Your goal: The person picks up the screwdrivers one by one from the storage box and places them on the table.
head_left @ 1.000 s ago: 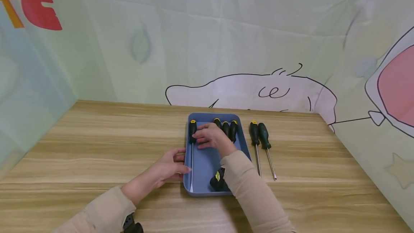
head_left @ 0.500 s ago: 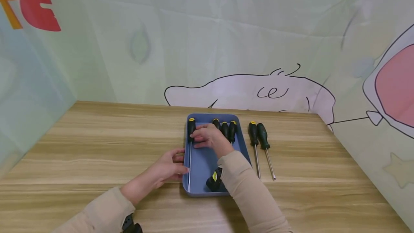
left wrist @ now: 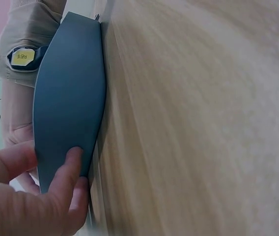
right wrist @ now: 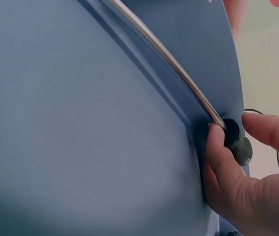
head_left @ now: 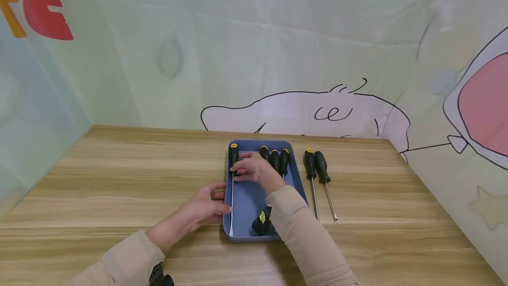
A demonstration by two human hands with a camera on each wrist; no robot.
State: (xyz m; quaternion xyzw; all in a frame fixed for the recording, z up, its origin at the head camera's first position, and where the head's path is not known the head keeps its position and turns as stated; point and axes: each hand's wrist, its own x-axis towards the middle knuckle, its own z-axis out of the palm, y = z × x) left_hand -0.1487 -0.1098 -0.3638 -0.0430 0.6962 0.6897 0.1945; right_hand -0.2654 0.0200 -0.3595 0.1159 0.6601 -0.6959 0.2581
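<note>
A blue tray (head_left: 248,215) lies on the wooden table in the head view. Along its left side is a long screwdriver (head_left: 234,156) with a black handle, a yellow end and a flat tip. My right hand (head_left: 258,171) reaches over the tray and pinches this screwdriver at the lower part of its handle; the right wrist view shows fingertips on either side of the handle (right wrist: 240,147), where the metal shaft begins. My left hand (head_left: 204,206) grips the tray's left wall, thumb at the rim and fingers against the outside, as the left wrist view shows.
Several black-handled screwdrivers (head_left: 274,159) lie at the tray's far right, partly behind my right hand. Two more, one black (head_left: 310,164) and one dark green (head_left: 322,167), lie on the table to its right. A fabric backdrop (head_left: 166,56) rises behind the table.
The screwdriver has shifted slightly left and toward the far end within the tray, my right hand moving along with it. My left hand stays at the tray's wall.
</note>
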